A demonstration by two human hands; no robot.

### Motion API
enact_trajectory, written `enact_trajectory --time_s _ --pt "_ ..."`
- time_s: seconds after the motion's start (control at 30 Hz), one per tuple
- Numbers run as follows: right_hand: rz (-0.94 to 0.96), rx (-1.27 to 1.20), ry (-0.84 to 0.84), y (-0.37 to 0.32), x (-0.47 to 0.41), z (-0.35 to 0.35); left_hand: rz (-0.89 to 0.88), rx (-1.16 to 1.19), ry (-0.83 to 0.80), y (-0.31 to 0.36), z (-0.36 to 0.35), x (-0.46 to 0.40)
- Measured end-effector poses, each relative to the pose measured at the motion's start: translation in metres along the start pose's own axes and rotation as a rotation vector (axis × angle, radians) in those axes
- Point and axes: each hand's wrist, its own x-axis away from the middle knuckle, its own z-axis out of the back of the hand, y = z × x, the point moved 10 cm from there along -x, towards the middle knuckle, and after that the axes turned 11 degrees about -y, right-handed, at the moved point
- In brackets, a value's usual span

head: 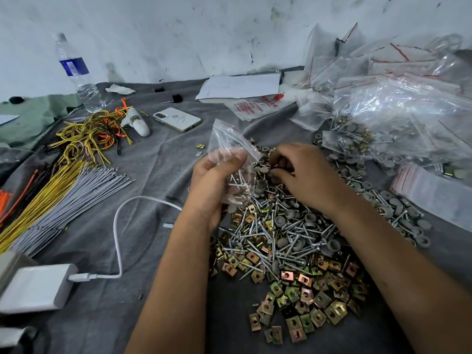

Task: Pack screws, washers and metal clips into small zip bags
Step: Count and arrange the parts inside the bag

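A small zip bag [231, 159], a few screws inside, is pinched in the left hand [217, 180] above the loose heap of screws [278, 233], grey washers [309, 218] and brass-coloured clips [301, 292]. The right hand [304, 172], beside it, curls its fingers into the heap; what they grasp is hidden. Filled bags [383, 139] lie beyond the right hand; a phone [177, 119] and cable ties [66, 198] lie past the left.

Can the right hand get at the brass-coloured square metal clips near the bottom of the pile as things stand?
Probably yes. The brass-coloured square metal clips lie loose and uncovered on the grey cloth, nearer the person than the right hand, which is busy picking among the screws and would have to draw back.
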Motion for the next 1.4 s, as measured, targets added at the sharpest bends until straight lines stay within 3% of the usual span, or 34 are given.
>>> enact_trajectory --time_s 0.3,0.57,0.9,1.07,1.23,1.4 --pt "-0.039 -0.402 0.054 0.022 0.017 0.019 0.032 -0.126 -0.172 -0.003 -0.017 0.001" --pt "0.014 -0.549 -0.008 0.015 0.016 0.015 0.029 -0.144 -0.251 -0.007 -0.024 0.000" --pt "-0.027 -0.286 -0.013 0.027 0.017 0.017 -0.032 0.004 -0.135 -0.002 -0.007 -0.005" --pt "0.086 0.076 -0.235 0.007 0.011 -0.010 -0.038 0.038 -0.124 -0.003 -0.004 -0.007" --pt "0.048 0.175 -0.387 0.003 0.007 -0.029 -0.031 0.045 -0.142 -0.002 -0.008 -0.005" --pt "0.025 0.126 -0.404 -0.001 0.010 -0.030 -0.039 0.032 -0.132 0.000 -0.008 -0.004"
